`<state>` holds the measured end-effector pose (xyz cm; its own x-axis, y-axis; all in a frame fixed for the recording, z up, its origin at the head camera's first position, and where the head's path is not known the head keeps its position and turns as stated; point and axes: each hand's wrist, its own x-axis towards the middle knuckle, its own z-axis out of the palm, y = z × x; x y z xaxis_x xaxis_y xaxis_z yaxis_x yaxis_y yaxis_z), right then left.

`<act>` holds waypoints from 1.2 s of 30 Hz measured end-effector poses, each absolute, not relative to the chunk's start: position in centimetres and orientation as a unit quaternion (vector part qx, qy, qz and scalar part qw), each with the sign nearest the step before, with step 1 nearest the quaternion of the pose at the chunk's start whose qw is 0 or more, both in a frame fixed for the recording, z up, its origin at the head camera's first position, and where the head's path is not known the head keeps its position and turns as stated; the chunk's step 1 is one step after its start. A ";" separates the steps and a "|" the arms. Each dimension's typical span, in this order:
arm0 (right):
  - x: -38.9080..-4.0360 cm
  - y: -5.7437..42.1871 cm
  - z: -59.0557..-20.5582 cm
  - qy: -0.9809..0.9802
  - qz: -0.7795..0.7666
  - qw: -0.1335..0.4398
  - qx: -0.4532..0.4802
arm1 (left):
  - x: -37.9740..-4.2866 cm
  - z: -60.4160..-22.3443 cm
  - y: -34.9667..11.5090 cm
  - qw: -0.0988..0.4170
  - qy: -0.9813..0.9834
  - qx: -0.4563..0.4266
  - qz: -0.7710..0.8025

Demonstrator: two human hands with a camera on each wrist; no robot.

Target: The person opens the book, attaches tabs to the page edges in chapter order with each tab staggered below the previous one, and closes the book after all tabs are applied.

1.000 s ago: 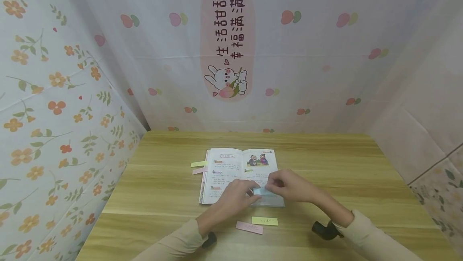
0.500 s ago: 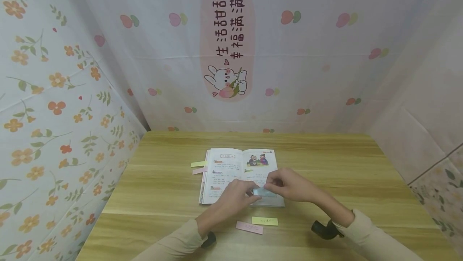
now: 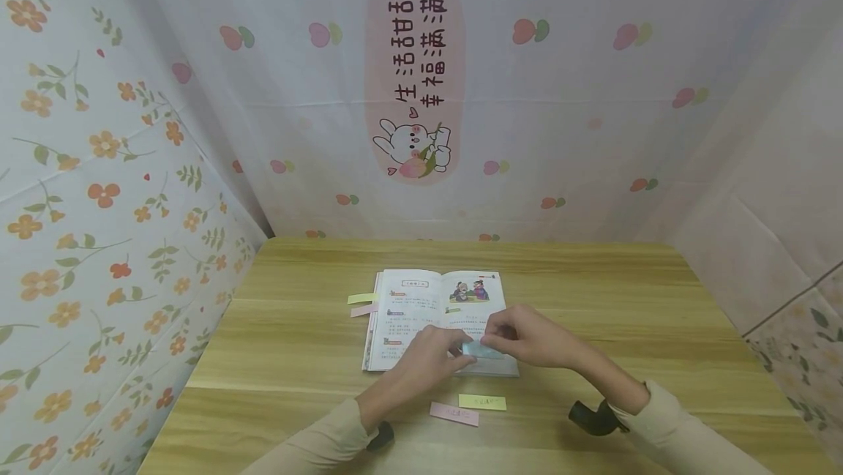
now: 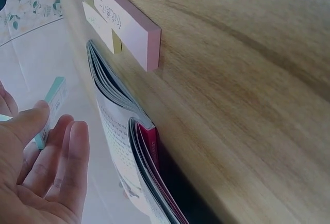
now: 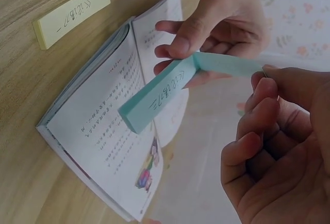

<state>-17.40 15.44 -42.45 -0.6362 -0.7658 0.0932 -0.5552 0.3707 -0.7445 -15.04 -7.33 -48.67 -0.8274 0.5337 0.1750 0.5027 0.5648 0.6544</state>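
My left hand (image 3: 431,354) holds a blue-green sticky note pad (image 5: 160,95) above the open book (image 3: 408,299), thumb on its face. The pad has handwriting on it. A top sheet (image 5: 229,64) is lifted off the pad and bent away, still joined near the left thumb. My right hand (image 3: 530,337) pinches the sheet's free end between thumb and forefinger, its other fingers curled. In the left wrist view the pad (image 4: 54,100) shows edge-on beside the left thumb.
A yellow sticky note pad (image 3: 482,402) and a pink one (image 3: 454,414) lie on the wooden table (image 3: 296,343) near the book. Yellow (image 3: 361,298) and pink tabs (image 3: 364,310) stick out of the book's left edge. Floral cloth (image 3: 105,204) hangs around the table.
Both hands stay almost in place over the book. The right fingers have shifted slightly left, and the blue-green paper between the hands has tilted a little.
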 end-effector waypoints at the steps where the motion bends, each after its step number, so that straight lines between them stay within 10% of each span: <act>1: -17.4 15.5 -42.4 0.817 -0.388 0.135 -0.405 | -15.1 -48.7 -7.3 0.023 0.884 0.292 0.364; 36: -20.7 20.3 -43.1 0.843 -0.422 0.092 -0.320 | -13.0 -49.1 -6.7 0.063 0.882 0.318 0.344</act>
<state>-20.71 20.30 -43.13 -0.7780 -0.6177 0.1146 -0.4618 0.4386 -0.7709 -12.99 -6.75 -49.11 -0.7904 0.6029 0.1081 0.5170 0.5621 0.6456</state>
